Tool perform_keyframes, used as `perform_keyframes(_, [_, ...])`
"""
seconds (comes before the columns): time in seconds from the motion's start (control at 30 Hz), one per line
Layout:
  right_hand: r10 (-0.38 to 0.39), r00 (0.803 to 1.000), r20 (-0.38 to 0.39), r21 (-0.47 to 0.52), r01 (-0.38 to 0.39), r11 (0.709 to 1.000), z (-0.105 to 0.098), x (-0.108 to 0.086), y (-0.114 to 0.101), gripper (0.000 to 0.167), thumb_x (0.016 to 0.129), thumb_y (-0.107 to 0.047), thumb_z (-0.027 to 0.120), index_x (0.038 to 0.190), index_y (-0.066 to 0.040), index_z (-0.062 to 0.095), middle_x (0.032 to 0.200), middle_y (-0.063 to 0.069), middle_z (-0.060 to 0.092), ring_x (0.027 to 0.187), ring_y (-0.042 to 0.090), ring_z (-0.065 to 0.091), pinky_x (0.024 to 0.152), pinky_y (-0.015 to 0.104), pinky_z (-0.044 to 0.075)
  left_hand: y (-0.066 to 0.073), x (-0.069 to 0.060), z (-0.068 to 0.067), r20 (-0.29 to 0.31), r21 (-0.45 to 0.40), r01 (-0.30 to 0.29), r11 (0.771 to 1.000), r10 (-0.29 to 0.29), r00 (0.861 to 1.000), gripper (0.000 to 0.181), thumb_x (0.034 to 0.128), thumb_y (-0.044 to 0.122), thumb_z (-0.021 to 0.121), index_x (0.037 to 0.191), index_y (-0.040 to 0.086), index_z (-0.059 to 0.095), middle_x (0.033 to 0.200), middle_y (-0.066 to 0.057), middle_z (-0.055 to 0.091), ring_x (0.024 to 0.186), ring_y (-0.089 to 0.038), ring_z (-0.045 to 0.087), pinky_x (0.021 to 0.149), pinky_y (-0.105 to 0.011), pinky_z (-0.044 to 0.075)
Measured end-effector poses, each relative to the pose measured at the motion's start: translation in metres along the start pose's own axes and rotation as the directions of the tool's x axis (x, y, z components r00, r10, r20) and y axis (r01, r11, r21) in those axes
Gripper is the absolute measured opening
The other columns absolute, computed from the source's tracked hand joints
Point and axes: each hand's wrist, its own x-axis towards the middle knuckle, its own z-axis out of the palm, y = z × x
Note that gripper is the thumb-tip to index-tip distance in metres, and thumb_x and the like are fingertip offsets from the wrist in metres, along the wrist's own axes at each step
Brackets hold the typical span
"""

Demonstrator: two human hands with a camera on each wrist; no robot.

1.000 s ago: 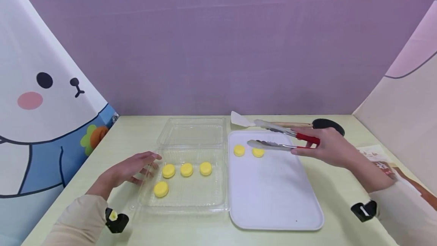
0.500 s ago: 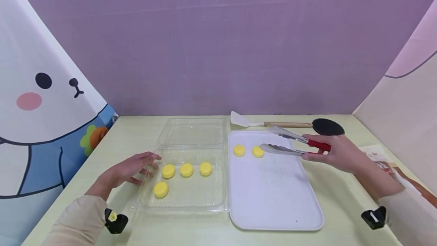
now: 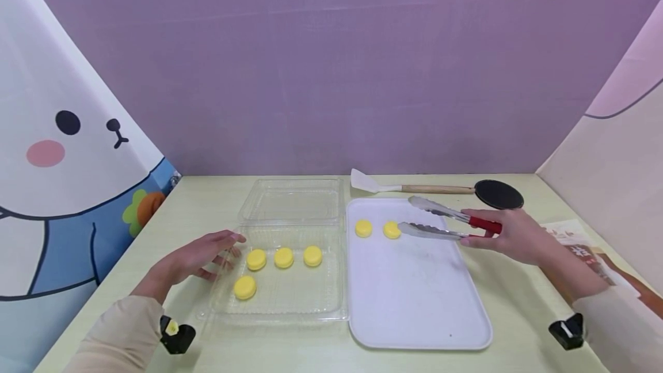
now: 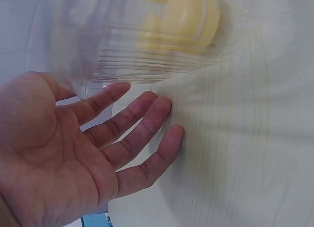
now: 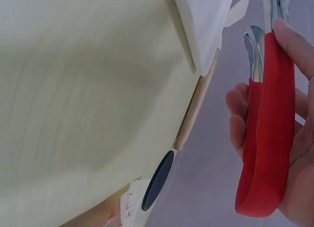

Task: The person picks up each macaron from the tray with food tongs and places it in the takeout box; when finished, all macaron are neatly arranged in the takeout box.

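Note:
My right hand grips red-handled metal tongs above the upper right of a white tray. The tongs' jaws stand apart with nothing between them. Just left of the lower tip is a yellow macaron; another macaron lies further left on the tray. In the right wrist view, fingers and thumb wrap the tongs' red handles. A clear hinged plastic box holds several yellow macarons. My left hand, fingers loosely extended, is at the box's left edge; contact there is unclear.
Behind the tray lies a spatula with a wooden handle, beside a round black dish. A printed packet is at the right table edge. The box's lid lies folded back.
My right hand and the tongs have shifted right and slightly nearer to me, uncovering the right macaron on the tray and the spatula's handle. My left hand has stayed in place.

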Motion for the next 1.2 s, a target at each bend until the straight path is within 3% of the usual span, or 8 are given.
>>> perform_keyframes(0.57, [-0.024, 0.998, 0.052, -0.02, 0.025, 0.999, 0.012, 0.011, -0.01, 0.066, 0.079, -0.042, 0.087, 0.132, -0.007, 0.068, 0.065, -0.011, 0.05, 0.059, 0.008, 0.041, 0.054, 0.026, 0.035, 0.0, 0.0, 0.001, -0.003, 0.001, 0.004, 1.0, -0.004, 1.0, 0.056, 0.1103, 0.042, 0.036, 0.149, 0.001, 0.042, 0.135, -0.024, 0.053, 0.114, -0.037, 0.057, 0.085, -0.05, 0.057])
perform_keyframes(0.87, [-0.001, 0.993, 0.118, -0.029, 0.004, 1.0, 0.017, 0.019, -0.015, 0.07, 0.079, -0.047, 0.085, 0.133, -0.006, 0.067, 0.068, -0.011, 0.057, 0.065, 0.011, 0.047, 0.057, 0.027, 0.038, -0.001, -0.001, 0.001, -0.006, -0.003, -0.001, 1.0, 0.001, 1.0, 0.056, 0.1103, 0.041, 0.037, 0.149, 0.001, 0.042, 0.134, -0.023, 0.053, 0.113, -0.037, 0.057, 0.085, -0.05, 0.057])
perform_keyframes(1.2, [-0.027, 0.993, 0.111, -0.052, 0.033, 0.998, 0.022, 0.025, -0.016, 0.064, 0.079, -0.046, 0.085, 0.128, -0.007, 0.071, 0.074, -0.01, 0.064, 0.068, 0.01, 0.05, 0.057, 0.027, 0.04, -0.001, 0.0, 0.001, -0.008, 0.003, -0.007, 1.0, 0.007, 1.0, 0.056, 0.1102, 0.042, 0.037, 0.149, 0.002, 0.043, 0.134, -0.023, 0.053, 0.113, -0.036, 0.058, 0.085, -0.05, 0.057])
